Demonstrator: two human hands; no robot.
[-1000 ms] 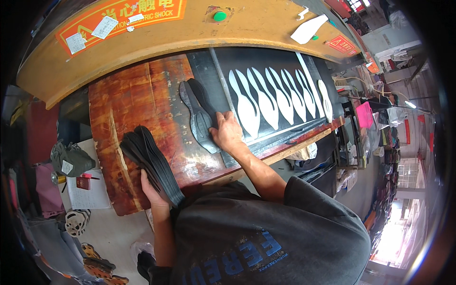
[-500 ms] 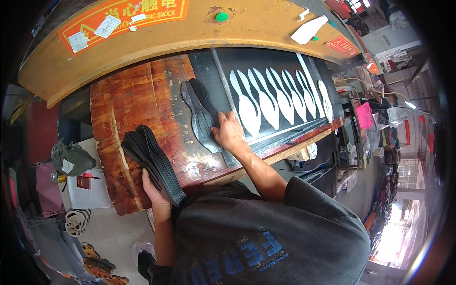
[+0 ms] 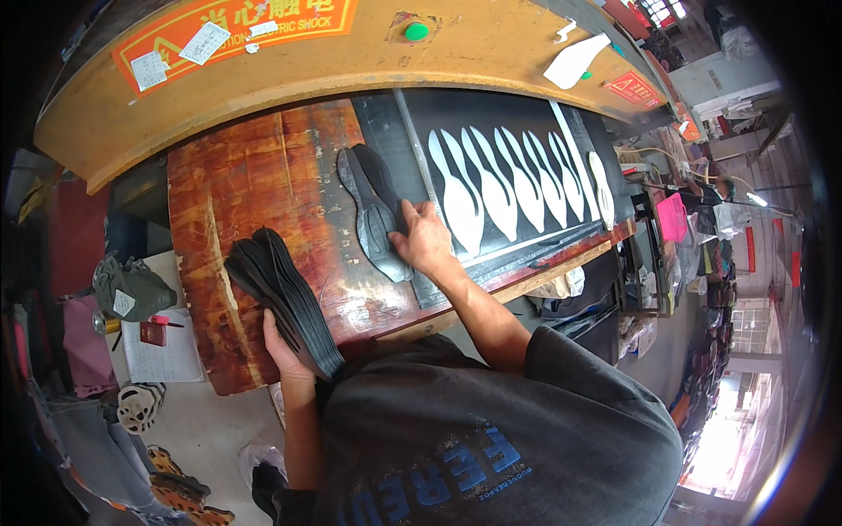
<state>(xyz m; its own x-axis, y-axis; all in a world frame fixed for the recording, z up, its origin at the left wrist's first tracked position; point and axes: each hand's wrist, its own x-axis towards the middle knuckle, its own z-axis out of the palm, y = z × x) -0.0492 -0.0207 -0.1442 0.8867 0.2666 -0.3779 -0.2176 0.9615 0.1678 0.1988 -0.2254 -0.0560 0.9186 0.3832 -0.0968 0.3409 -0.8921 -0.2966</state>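
Observation:
My left hand (image 3: 284, 352) is closed around the lower side of a thick stack of black cut pieces (image 3: 285, 294), long and curved, fanned at the upper end. The stack rests partly over the wooden board's near edge. At mid-table my right hand (image 3: 424, 240) is closed, thumb and fingers at the edge of a black curved piece (image 3: 375, 171). Touching that piece on its left lies a dark grey, worn-looking piece of similar outline (image 3: 373, 230) with slits in it. Right of the hand, several white curved shapes (image 3: 462, 215) line up on a black sheet (image 3: 443, 110).
A yellow machine beam (image 3: 474, 53) with green buttons spans the far side above the reddish-brown wooden board (image 3: 254, 175). One white piece (image 3: 600, 188) lies at the right end. Left of the board are a notebook (image 3: 167, 355) and a grey-green cloth bundle (image 3: 132, 285). Shelves stand at right.
Both hands keep nearly the same places and grips. The whole view has shifted very slightly.

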